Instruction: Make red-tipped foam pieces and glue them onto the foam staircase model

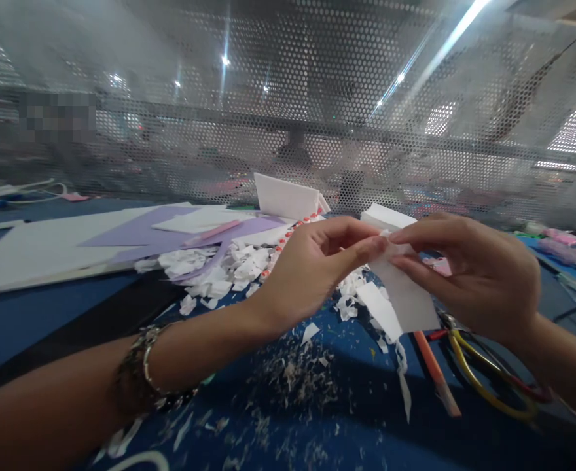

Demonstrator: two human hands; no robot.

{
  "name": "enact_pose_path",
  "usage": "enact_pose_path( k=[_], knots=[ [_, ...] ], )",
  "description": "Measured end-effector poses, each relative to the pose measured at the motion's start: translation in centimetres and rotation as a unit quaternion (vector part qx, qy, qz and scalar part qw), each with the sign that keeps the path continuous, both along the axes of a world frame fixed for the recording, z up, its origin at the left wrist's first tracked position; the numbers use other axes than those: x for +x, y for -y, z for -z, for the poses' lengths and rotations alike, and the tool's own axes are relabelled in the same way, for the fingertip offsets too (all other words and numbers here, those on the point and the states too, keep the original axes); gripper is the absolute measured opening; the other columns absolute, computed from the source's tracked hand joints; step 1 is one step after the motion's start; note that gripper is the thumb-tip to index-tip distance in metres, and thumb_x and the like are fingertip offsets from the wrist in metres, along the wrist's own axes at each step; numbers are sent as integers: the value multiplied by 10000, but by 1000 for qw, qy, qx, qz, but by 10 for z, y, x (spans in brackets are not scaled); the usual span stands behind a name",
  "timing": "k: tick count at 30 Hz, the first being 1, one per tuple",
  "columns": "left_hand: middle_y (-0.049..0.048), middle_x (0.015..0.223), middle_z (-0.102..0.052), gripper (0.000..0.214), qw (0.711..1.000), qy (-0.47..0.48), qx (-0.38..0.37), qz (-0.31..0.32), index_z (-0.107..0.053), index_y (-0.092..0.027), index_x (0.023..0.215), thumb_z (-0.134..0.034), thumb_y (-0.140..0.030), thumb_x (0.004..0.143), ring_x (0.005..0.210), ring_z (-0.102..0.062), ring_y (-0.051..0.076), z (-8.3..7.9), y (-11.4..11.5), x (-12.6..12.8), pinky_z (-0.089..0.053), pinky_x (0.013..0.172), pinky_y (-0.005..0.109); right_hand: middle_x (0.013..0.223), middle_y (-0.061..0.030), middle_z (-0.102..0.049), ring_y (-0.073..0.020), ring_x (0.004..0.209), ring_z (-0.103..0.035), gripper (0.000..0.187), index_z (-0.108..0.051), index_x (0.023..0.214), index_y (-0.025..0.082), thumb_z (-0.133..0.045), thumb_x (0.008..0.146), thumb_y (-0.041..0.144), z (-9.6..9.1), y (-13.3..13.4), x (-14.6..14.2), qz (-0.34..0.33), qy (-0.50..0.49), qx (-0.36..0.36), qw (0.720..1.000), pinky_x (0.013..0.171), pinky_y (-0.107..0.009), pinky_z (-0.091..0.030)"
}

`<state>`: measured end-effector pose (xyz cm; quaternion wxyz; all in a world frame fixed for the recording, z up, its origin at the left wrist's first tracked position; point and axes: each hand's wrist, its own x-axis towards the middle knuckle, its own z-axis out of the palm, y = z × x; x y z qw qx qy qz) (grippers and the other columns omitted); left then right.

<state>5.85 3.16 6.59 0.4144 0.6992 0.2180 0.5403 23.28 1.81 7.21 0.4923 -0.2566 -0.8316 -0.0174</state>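
Observation:
Both my hands meet in front of me, right of the middle. My left hand [312,261] is closed, with thumb and index finger pinching the upper corner of a piece of white paper [408,301]. From the other side, my right hand [469,275] pinches the same paper near that corner. The paper hangs down below my fingers, and its exact shape at the pinch is hidden. Under it lie crumpled white paper scraps [349,304]. An orange stick-like tool [435,373] and yellow-handled scissors [484,386] lie below my right hand.
A blue table [357,405] is strewn with small shavings [298,379]. White boards [47,242] and purple sheets [135,226] lie left, beside more crumpled paper [249,261]. A folded white card [285,196] stands behind. A perforated metal screen [194,144] closes the far side.

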Motion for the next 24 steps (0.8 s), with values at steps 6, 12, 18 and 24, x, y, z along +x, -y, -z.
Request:
enact_pose_path(
  k=[6, 12, 18, 24],
  knots=[
    [-8, 689, -648, 112, 1000, -7, -24, 2, -679, -164, 734, -663, -275, 732, 643, -556, 80, 2, -1, 1, -448, 605, 175, 873, 6, -648, -112, 758, -596, 292, -630, 973, 302, -610, 752, 113, -10, 2, 3, 35, 107, 120, 986, 691, -242, -472],
    [13, 720, -660, 133, 999, -12, -48, 1, -689, -165, 754, -664, -292, 725, 679, -567, 102, 5, -3, 3, -450, 610, 192, 758, 19, -643, -104, 640, -573, 109, -626, 864, 273, -610, 771, 220, -4, 1, -1, 70, 72, 44, 994, 599, -247, -453],
    [2, 704, -644, 131, 999, -13, -47, -3, -686, -181, 751, -660, -307, 726, 659, -549, 96, 9, -7, 0, -431, 598, 196, 805, 21, -653, -100, 683, -584, 98, -627, 864, 268, -571, 802, 216, -5, 0, -1, 70, 60, 1, 996, 612, -243, -458],
    [3, 702, -651, 129, 998, -35, -40, 21, -685, -172, 735, -643, -293, 742, 658, -558, 97, 9, -15, -2, -441, 616, 202, 856, -2, -643, -111, 763, -595, 186, -624, 941, 256, -531, 816, 155, -14, 0, 5, 67, 156, 82, 982, 661, -241, -479]
  ],
)
